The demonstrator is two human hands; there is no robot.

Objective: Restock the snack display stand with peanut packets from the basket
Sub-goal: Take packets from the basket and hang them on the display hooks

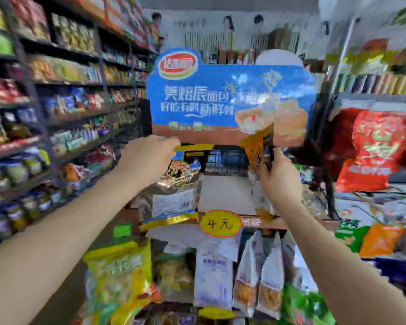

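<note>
Head view, blurred. Left hand [148, 160]: pinching the top edge of a yellow-and-black peanut packet [174, 184] that stands at the left end of the display stand's top shelf [225, 195]. Right hand [280, 179]: gripping a second packet [259, 156], orange and dark, upright and edge-on over the shelf's right end. Between them: bare shelf floor. Front edge: round yellow price tag [220, 223]. Above: blue header card [230, 97]. Below: lower tier of mixed snack bags [220, 273]. Left: store shelving [56, 102].
</note>
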